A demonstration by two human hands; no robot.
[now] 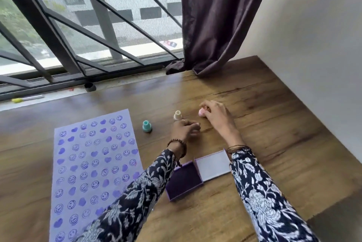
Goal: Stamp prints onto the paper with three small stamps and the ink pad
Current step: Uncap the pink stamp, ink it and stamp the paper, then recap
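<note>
A lilac paper [94, 163] covered with several purple smiley and heart prints lies on the left of the wooden table [274, 124]. A teal stamp [147, 126] and a cream stamp [177, 115] stand upright beyond the paper's right edge. My right hand [215, 116] is closed around a pink stamp [201, 112] resting at the table surface. My left hand [184, 129] rests on the table just below the cream stamp, fingers curled, holding nothing. The purple ink pad [183, 182] lies open between my forearms, its pale lid [212, 164] folded back to the right.
A dark curtain [215, 26] hangs to the table's far edge. A barred window [88, 26] runs along the back. On the sill lie a yellow-capped marker [25, 99] and a small dark cap [89, 86]. A white wall [323, 65] bounds the table's right side.
</note>
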